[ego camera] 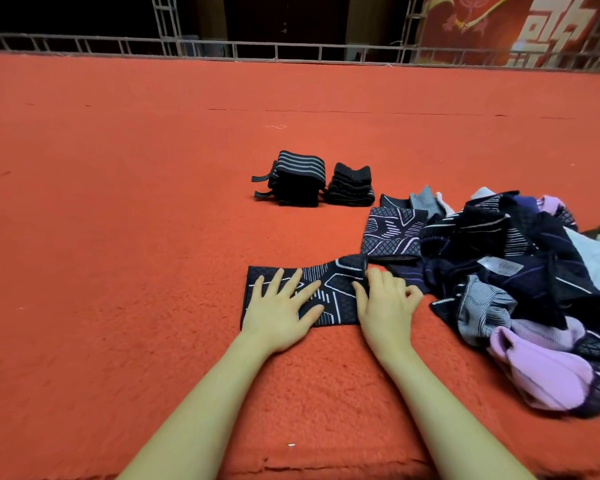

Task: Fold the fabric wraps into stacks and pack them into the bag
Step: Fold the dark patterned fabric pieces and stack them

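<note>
From the head view, the folding step is in hand. A dark patterned wrap (305, 294) lies flat on the red carpet (118, 237), and everything else is best placed from it. The left hand (281, 313) rests on the wrap's left half, palm down, fingers spread and open, pinching nothing. The right hand (385, 303) sits at the wrap's right edge, fingers loosely curled with the thumb on the cloth. It looks like a press or a light hold on the edge, but I cannot tell whether any cloth is actually pinched.

Just beyond the wrap's right corner lies a folded patterned wrap (392, 235), the start of a stack. Well beyond the wrap stand two finished stacks: a black striped stack (298, 178) with straps trailing left, and just beside it on the right a smaller black stack (350, 185). To the right of the wrap, near the right hand, is a loose pile of unfolded wraps (520, 271) in navy, grey and lilac.

The task seems early to midway, since most of the pile is unfolded. The next move likely calls for lifting one end and folding it over the other while the flat hand pins the cloth, then setting it on the folded one.

No bag shows in this view, so nothing can be said of its contents.
</note>
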Motion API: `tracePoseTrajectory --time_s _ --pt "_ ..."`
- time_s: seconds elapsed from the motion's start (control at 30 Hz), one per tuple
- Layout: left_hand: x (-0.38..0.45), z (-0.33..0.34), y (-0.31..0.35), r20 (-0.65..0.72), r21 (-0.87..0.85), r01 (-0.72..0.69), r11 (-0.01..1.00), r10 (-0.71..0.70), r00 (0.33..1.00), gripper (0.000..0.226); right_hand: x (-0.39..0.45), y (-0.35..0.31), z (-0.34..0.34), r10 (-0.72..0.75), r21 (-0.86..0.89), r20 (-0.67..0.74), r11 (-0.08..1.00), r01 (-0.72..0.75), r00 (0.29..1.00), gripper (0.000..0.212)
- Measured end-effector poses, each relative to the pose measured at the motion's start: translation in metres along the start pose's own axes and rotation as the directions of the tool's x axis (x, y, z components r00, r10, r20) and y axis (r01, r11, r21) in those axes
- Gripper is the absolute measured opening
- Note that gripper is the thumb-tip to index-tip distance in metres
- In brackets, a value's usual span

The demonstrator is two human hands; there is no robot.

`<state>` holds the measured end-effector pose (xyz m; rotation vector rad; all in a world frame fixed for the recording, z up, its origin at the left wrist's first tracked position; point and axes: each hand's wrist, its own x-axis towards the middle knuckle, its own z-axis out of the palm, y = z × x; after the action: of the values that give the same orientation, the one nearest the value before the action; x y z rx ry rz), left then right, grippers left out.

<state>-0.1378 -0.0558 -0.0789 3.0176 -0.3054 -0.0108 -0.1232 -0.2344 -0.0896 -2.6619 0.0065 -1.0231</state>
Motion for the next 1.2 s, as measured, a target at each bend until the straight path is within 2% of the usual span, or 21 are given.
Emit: tracePoseTrajectory --time_s 0.1,0.2,0.23,0.3,0.43,0.53,0.63,0.73,0.8,0.87,0.93,1.03,1.07,1.2 --pt "-0.001 0.000 0.001 -0.011 0.014 0.000 1.000 0.000 1.000 0.055 0.000 -0.005 -0.005 0.020 0.089 -0.023 0.996 -0.017 1.000 0.022" --pt "0.000 0.000 0.001 -0.015 0.013 0.003 1.000 -0.003 1.000 0.055 0.001 -0.009 -0.008 0.157 0.161 0.114 0.971 -0.174 0.981 0.039" --pt "0.001 0.001 0.000 -0.015 0.013 0.001 1.000 -0.001 1.000 0.055 0.001 -0.010 -0.008 0.178 0.149 0.154 0.968 -0.201 0.972 0.036" --pt "0.001 0.001 0.000 -0.010 0.010 -0.006 1.000 0.006 1.000 0.054 -0.001 -0.008 -0.007 0.137 0.119 0.128 0.981 -0.153 0.982 0.019" --pt "0.001 0.001 -0.002 -0.013 -0.028 -0.015 0.999 0.015 1.000 0.054 0.000 -0.012 -0.010 0.075 0.232 -0.040 0.971 -0.064 0.996 0.015" --pt "0.000 0.000 -0.010 -0.136 -0.053 0.056 0.997 -0.063 0.989 0.053 0.007 -0.027 -0.013 -0.011 0.318 -0.075 0.948 0.034 0.997 0.012" --pt "-0.006 0.001 -0.029 -0.241 0.008 0.204 0.979 -0.197 0.950 0.057 0.012 -0.047 -0.008 -0.114 0.352 -0.018 0.929 0.113 0.993 0.011" --pt "-0.012 0.007 -0.041 -0.381 -0.041 0.297 0.954 -0.290 0.878 0.058 0.010 -0.066 0.004 -0.252 0.265 0.063 0.937 0.228 0.966 0.013" --pt "-0.013 0.011 -0.041 -0.397 -0.050 0.347 0.937 -0.337 0.854 0.059 0.007 -0.075 0.011 -0.306 0.205 0.207 0.942 0.265 0.929 0.017" --pt "-0.014 0.011 -0.039 -0.415 -0.038 0.370 0.928 -0.352 0.839 0.057 0.008 -0.078 0.012 -0.306 0.178 0.356 0.950 0.258 0.883 0.035" --pt "-0.015 0.010 -0.037 -0.428 -0.035 0.387 0.921 -0.364 0.827 0.050 0.013 -0.071 0.006 -0.317 0.227 0.448 0.945 0.237 0.836 0.045" --pt "-0.015 0.013 -0.039 -0.454 -0.026 0.383 0.923 -0.352 0.818 0.040 0.014 -0.051 0.004 -0.369 0.256 0.448 0.926 0.278 0.815 0.027" --pt "-0.015 0.015 -0.039 -0.465 -0.019 0.368 0.930 -0.334 0.820 0.037 0.010 -0.046 0.006 -0.365 0.219 0.453 0.930 0.295 0.813 0.031" --pt "-0.013 0.018 -0.041 -0.464 -0.097 0.345 0.933 -0.349 0.814 0.030 0.001 -0.043 0.013 -0.294 0.071 0.609 0.945 0.318 0.737 0.073"
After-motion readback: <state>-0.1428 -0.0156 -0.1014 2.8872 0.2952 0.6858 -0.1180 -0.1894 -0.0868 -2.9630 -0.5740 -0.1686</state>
